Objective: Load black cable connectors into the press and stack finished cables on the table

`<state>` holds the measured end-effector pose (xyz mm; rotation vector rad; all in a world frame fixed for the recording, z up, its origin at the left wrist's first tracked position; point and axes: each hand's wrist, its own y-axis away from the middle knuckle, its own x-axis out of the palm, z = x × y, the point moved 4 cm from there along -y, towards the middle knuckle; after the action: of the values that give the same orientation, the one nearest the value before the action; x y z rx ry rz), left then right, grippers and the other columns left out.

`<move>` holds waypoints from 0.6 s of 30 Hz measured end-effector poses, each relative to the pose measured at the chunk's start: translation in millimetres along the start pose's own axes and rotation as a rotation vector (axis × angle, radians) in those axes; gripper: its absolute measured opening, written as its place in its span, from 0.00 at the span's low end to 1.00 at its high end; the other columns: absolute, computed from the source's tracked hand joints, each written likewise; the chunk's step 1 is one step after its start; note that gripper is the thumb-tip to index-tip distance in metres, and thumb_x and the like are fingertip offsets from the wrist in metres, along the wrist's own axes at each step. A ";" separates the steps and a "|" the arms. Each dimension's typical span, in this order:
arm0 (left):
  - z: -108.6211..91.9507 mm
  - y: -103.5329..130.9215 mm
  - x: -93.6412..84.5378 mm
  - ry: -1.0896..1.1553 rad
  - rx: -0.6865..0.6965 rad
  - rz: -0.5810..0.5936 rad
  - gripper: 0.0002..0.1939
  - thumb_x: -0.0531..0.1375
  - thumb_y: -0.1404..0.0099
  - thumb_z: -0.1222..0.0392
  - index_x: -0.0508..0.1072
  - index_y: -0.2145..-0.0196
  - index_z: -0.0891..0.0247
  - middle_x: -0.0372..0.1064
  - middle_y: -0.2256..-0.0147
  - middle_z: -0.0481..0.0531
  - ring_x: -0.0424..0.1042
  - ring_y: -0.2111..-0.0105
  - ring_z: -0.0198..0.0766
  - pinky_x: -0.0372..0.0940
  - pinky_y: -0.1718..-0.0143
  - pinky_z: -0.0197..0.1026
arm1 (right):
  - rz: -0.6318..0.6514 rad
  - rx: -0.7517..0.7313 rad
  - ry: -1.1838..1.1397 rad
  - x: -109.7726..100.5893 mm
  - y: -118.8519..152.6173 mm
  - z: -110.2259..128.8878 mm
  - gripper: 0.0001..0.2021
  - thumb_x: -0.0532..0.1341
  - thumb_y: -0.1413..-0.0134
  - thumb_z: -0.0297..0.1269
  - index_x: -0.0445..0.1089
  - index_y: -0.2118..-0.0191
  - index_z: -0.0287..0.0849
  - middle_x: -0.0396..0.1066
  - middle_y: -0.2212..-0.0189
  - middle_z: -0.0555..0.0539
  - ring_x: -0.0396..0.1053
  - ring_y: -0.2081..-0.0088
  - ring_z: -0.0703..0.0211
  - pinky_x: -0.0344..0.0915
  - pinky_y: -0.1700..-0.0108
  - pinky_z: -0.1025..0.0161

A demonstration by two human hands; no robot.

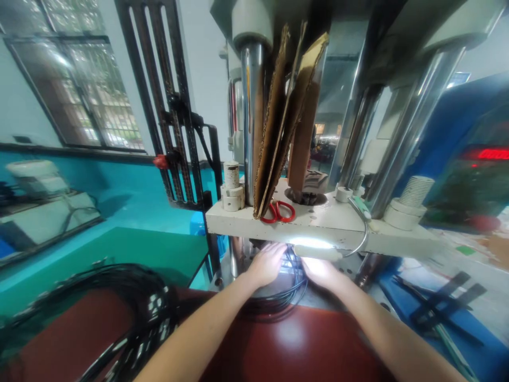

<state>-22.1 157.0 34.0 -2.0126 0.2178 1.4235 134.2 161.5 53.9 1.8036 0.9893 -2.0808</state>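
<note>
My left hand reaches under the white machine plate, its fingers stretched forward at the left of several thin black cables. My right hand is on the other side of those cables, just below a bright lamp. Glare and the lamp hide most of its fingers. Between the hands, the cables run up into a lit metal work area and loop back towards me. Whether either hand grips a cable is not visible.
Above the hands, the white plate carries red-handled scissors and upright cardboard pieces. A large bundle of black cables lies at left on the dark red table. Tools lie on a blue surface at right.
</note>
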 end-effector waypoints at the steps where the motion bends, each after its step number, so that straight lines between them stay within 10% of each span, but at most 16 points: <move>1: -2.1 -0.6 0.7 -0.008 0.029 -0.005 0.21 0.48 0.37 0.62 0.57 0.46 0.67 0.57 0.45 0.58 0.55 0.45 0.42 0.49 0.42 0.47 | 0.012 -0.012 0.015 -0.7 -0.5 4.2 0.17 0.45 0.41 0.34 0.68 0.54 0.42 0.73 0.62 0.43 0.70 0.61 0.55 0.64 0.55 0.57; 8: -8.0 -7.7 -2.3 -0.064 0.179 -0.009 0.19 0.49 0.36 0.56 0.61 0.49 0.66 0.61 0.49 0.58 0.59 0.48 0.43 0.54 0.46 0.47 | 0.047 0.014 0.143 1.4 -2.6 19.3 0.18 0.47 0.41 0.40 0.68 0.55 0.35 0.71 0.58 0.35 0.71 0.63 0.50 0.66 0.60 0.59; 14: -0.6 -16.0 8.5 -0.023 0.056 0.095 0.18 0.50 0.41 0.64 0.62 0.52 0.67 0.65 0.55 0.58 0.63 0.53 0.44 0.58 0.51 0.46 | 0.081 0.072 0.192 10.8 -7.6 21.4 0.20 0.46 0.41 0.40 0.67 0.53 0.33 0.70 0.59 0.33 0.71 0.75 0.54 0.66 0.71 0.60; 18: 4.2 -17.8 13.1 0.009 -0.018 0.185 0.26 0.52 0.46 0.65 0.57 0.47 0.64 0.61 0.50 0.59 0.60 0.50 0.46 0.57 0.50 0.47 | 0.096 0.091 0.176 12.2 -9.5 19.6 0.18 0.46 0.40 0.39 0.69 0.59 0.35 0.70 0.58 0.35 0.71 0.67 0.52 0.65 0.62 0.60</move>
<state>-11.6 176.2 28.9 -2.0574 0.4056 1.5337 110.6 159.9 46.2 2.0657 0.8429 -1.9672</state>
